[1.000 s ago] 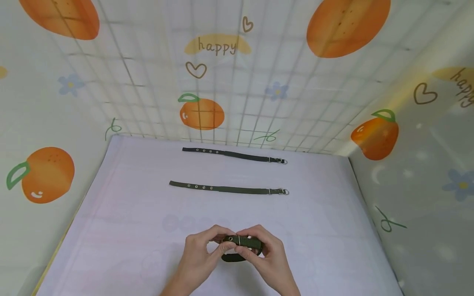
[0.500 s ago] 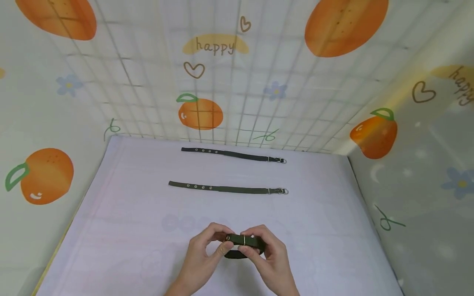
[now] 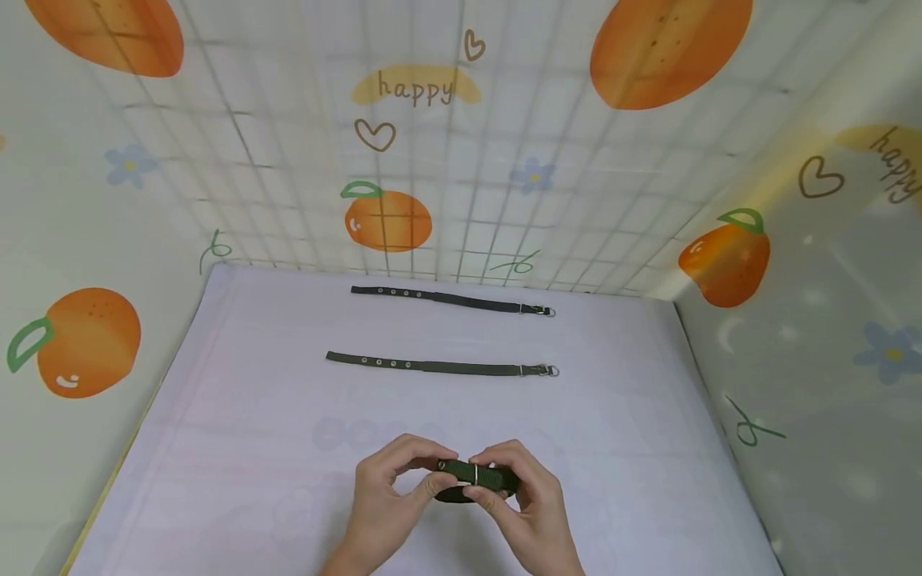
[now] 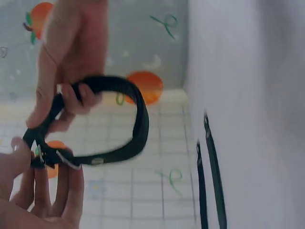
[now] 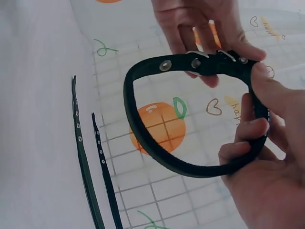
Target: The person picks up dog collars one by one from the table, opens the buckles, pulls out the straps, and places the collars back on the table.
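A dark green webbing collar (image 3: 497,478) is closed into a loop and held up above the near part of the table. My left hand (image 3: 387,492) pinches it between thumb and fingers by its buckle (image 4: 45,155) end. Opposite, my right hand (image 3: 531,498) grips the strap beside a metal keeper, its fingers curled round the band. In the right wrist view, metal eyelets (image 5: 165,66) show along the loop, and the left fingers partly cover the buckle.
Two more collars lie flat and straight across the table (image 3: 216,448), a green one (image 3: 468,368) nearer and a blackish one (image 3: 475,302) behind it. A printed cloth over a wire grid (image 3: 497,216) stands at the back, with covered sides.
The metal keeper on the held collar has shifted slightly right, and the strap has turned a little between the fingers. Both hands keep their hold. The flat collars stay put.
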{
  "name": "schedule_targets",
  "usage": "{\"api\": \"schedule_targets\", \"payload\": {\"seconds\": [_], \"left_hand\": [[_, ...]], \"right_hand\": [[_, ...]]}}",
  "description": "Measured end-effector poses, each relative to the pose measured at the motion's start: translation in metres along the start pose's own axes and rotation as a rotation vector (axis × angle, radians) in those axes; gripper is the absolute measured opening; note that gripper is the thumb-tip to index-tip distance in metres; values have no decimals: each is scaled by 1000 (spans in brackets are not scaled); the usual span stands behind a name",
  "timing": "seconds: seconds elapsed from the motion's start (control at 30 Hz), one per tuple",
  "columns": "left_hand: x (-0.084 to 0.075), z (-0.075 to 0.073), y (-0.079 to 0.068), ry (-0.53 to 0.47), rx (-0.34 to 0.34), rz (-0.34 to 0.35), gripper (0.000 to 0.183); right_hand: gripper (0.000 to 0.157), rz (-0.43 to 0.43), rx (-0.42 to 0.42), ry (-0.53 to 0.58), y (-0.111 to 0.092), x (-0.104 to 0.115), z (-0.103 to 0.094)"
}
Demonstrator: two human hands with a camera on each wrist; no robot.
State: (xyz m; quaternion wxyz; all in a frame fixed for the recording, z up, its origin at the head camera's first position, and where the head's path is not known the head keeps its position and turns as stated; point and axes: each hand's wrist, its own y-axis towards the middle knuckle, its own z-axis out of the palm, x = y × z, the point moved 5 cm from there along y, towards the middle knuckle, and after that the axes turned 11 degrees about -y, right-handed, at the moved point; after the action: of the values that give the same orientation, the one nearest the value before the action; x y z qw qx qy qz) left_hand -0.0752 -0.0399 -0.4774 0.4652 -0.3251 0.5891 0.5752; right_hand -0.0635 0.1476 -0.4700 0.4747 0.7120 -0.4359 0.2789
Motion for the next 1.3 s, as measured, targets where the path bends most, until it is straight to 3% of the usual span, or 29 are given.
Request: {"api": "schedule_targets", "payload": {"seconds": [0.17, 0.37, 0.57, 0.67, 0.83, 0.93, 1.07, 1.17, 1.3], "left_hand": [[5, -2, -2, -110, -48, -197, 20], [11, -4, -3, -270, -77, -363, 23], [13, -9, -5, -398, -145, -435, 32], [13, -8, -6, -331, -89, -408, 25], [9, -1, -8, -176, 23, -287, 23], [7, 2, -9, -161, 42, -217, 27], [6, 5, -9, -111, 46, -108, 29], [8, 7, -10, -71, 50, -88, 30], [9, 8, -10, -73, 46, -113, 30]], "right_hand": [[43, -24, -22, 53, 1, 1, 0], [38, 68, -3, 88, 1, -3, 2], [32, 155, 23, 123, -1, -8, 4], [32, 166, 29, 120, -3, -9, 3], [32, 220, 62, 104, -5, -8, 5], [31, 251, 65, 103, -6, -8, 6], [30, 198, 18, 135, -4, -6, 6], [30, 189, -27, 166, -4, -5, 5], [29, 272, -61, 177, -6, -4, 5]]}}
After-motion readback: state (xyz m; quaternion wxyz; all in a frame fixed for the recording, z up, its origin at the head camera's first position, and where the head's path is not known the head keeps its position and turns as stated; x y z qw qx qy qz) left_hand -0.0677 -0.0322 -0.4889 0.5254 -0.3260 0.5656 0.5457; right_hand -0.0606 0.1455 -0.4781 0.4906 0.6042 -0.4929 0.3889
